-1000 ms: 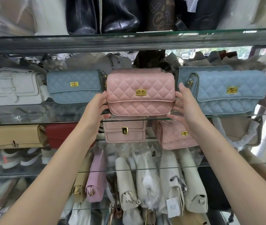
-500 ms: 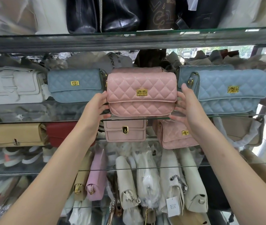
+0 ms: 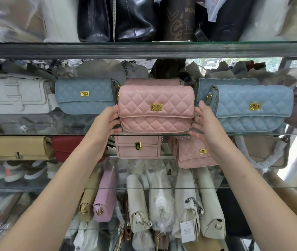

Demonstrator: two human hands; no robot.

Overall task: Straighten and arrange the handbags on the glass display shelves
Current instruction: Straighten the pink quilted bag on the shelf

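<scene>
Bag: the pink quilted bag (image 3: 155,107) stands upright at the middle of the frame, on the front edge of the glass shelf (image 3: 252,134), its flap and gold clasp (image 3: 156,107) facing me.
Left hand: my left hand (image 3: 107,122) grips the bag's left end, fingers curled round the side and thumb low at the bottom corner.
Right hand: my right hand (image 3: 204,120) holds the right end the same way, fingers up along the side and thumb reaching under the bottom edge.
Neighbours: 1 blue quilted bag (image 3: 85,96) sits just left of it and a larger blue bag (image 3: 252,107) just right. A 2nd pink bag (image 3: 153,82) stands right behind it.
Weight: I judge it light, a small bag that 2 hands manage easily.
Feel: padded and soft, so it dents if squeezed. The smooth finish looks a little slippery.
Where to hold: at the 2 short ends, low down, as I hold it now. That keeps my fingers off the flap and clasp.
Care: the glass is hard and slick, so I would slide it gently and not drag the metal fittings.
</scene>
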